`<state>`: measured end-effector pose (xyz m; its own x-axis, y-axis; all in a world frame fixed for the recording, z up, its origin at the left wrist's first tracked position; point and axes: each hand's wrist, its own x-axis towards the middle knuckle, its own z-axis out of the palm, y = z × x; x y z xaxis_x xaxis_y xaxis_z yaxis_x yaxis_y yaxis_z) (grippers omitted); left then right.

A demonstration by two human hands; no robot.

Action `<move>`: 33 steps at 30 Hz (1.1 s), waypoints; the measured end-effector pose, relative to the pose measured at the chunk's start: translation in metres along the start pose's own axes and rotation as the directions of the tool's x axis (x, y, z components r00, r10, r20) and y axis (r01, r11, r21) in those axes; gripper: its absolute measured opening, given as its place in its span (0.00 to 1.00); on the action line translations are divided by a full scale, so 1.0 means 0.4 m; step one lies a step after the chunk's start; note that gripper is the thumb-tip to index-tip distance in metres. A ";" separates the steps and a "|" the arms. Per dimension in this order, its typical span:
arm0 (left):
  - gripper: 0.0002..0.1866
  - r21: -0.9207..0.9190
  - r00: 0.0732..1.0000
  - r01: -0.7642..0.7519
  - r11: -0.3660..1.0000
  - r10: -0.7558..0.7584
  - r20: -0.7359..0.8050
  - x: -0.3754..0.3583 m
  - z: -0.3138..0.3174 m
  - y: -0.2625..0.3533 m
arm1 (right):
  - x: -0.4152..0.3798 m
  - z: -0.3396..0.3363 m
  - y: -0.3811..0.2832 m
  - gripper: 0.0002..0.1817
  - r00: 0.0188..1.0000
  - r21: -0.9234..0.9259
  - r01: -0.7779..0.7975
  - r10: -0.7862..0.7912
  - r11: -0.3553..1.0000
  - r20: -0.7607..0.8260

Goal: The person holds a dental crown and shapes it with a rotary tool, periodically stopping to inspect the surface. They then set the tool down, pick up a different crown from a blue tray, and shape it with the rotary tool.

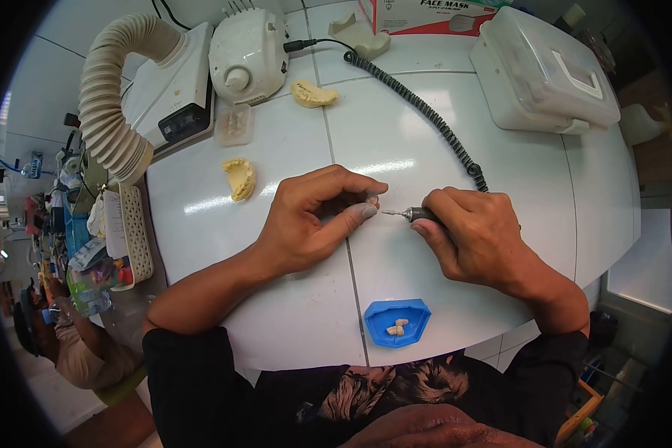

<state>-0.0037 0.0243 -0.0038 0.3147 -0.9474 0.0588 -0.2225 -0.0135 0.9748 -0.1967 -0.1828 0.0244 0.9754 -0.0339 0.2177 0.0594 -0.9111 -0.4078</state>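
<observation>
Our left hand (299, 216) pinches a piece (372, 199) and our right hand (478, 231) grips the drill (423, 214), its bit (393, 213) just beside it, so we seem mid-work, but cannot tell whether the pieces (398, 327) in the tray (419, 313) are done.

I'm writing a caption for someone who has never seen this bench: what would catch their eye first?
Probably the ribbed cream-colored hose arching over the table's far left corner. Next, the black coiled cord running down to the dark rotary handpiece in the right hand, its thin metal tip pointing at the small pale piece in the left hand's fingers. Nearest the person, the bright blue faceted plastic tray stands out against the white tabletop.
</observation>
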 end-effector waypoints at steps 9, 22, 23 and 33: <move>0.13 -0.177 0.992 0.122 0.977 -0.128 -0.021 0.001 0.012 0.016 | 0.007 0.002 0.006 0.15 0.998 -0.034 0.031 -0.033 0.999 -0.054; 0.12 -0.111 0.968 0.249 0.962 -0.242 0.067 0.011 0.005 0.037 | 0.012 0.014 -0.005 0.15 0.999 -0.091 0.034 -0.036 0.995 -0.022; 0.14 -0.138 0.966 0.259 0.956 -0.255 0.049 0.011 0.007 0.036 | 0.013 0.014 -0.005 0.15 0.999 -0.096 0.036 -0.039 0.995 -0.023; 0.27 -0.106 0.953 0.301 0.948 -0.295 0.070 0.014 0.005 0.051 | 0.017 0.016 -0.013 0.16 0.999 -0.160 0.045 -0.044 0.986 0.007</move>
<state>-0.0083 0.0182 0.0158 0.3014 -0.9210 -0.2467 -0.0178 -0.2641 0.9643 -0.1889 -0.1757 0.0225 0.9733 0.0095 0.2294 0.0686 -0.9656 -0.2509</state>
